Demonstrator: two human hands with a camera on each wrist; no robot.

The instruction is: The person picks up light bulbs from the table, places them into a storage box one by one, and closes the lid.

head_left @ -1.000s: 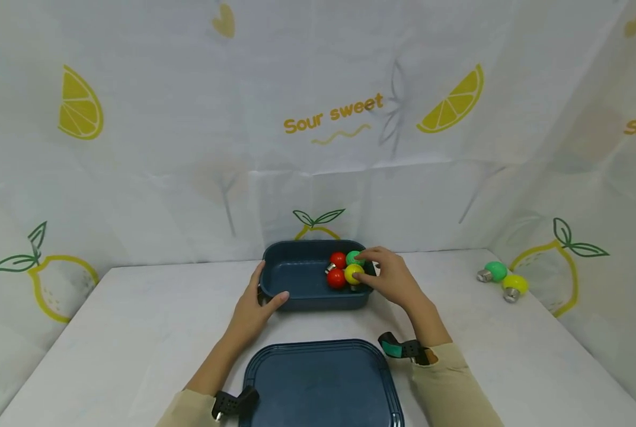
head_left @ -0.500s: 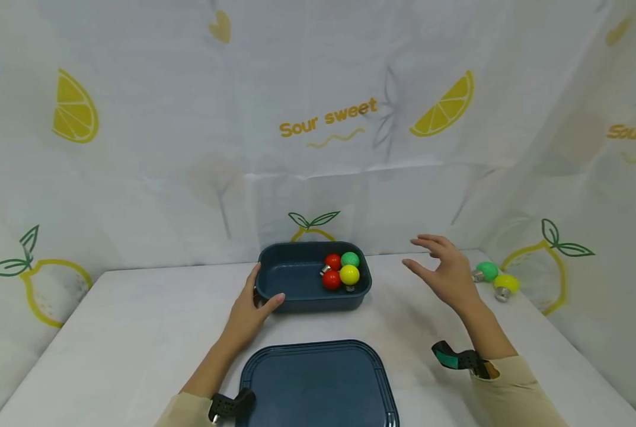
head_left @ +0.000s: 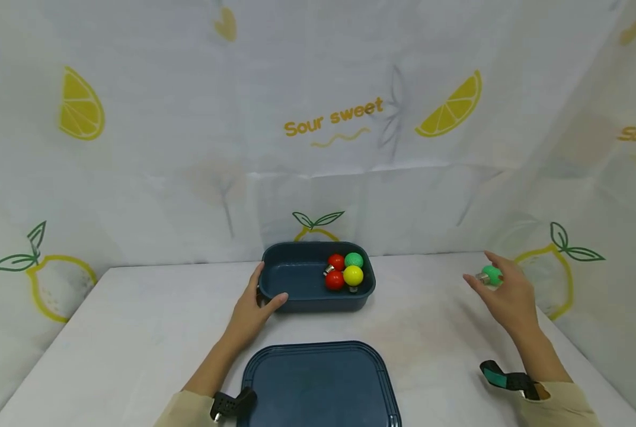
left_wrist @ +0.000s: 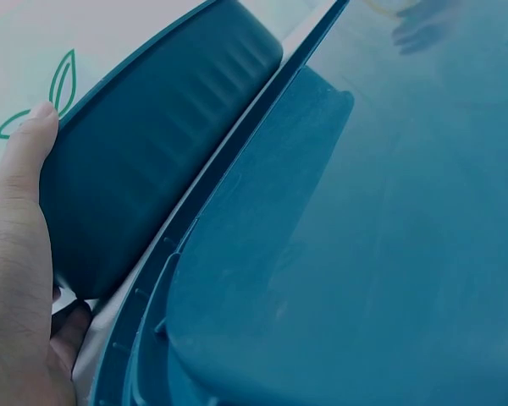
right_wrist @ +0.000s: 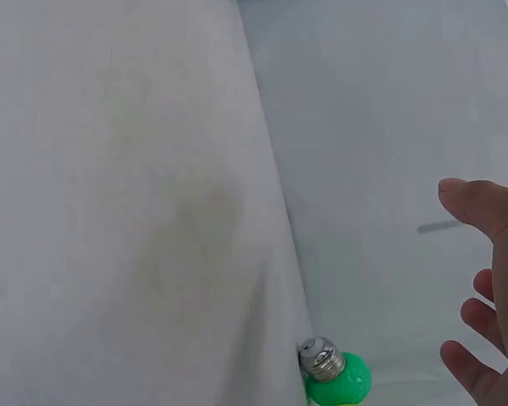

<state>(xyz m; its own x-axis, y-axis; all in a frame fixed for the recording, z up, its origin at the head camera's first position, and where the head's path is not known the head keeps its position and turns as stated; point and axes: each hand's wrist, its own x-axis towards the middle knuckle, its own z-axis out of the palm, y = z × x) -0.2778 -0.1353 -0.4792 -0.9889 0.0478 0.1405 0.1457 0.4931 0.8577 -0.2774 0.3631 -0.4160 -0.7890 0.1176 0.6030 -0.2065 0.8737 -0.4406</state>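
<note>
My left hand [head_left: 249,314] holds the left end of a dark blue plastic box [head_left: 318,305], thumb at the front rim and fingers along the side. Grouped at the box's right end are two red bulbs [head_left: 335,280], a green bulb [head_left: 354,260] and a yellow bulb [head_left: 353,275]. Over the table's far right, my right hand [head_left: 511,296] is spread with thumb and fingers apart, nothing between them. Just beyond it lies another green bulb [head_left: 492,274] with a silver screw base, also low in the right wrist view. A second yellow bulb there is mostly hidden.
A dark blue tray-like lid [head_left: 320,379] lies on the white table [head_left: 152,350] in front of the box. White cloth [head_left: 189,207] with lemon prints hangs behind the table and along its right side.
From the box, where it touched the yellow bulb, my right hand has let go and swung right to the loose bulbs. My left hand has stayed on the box.
</note>
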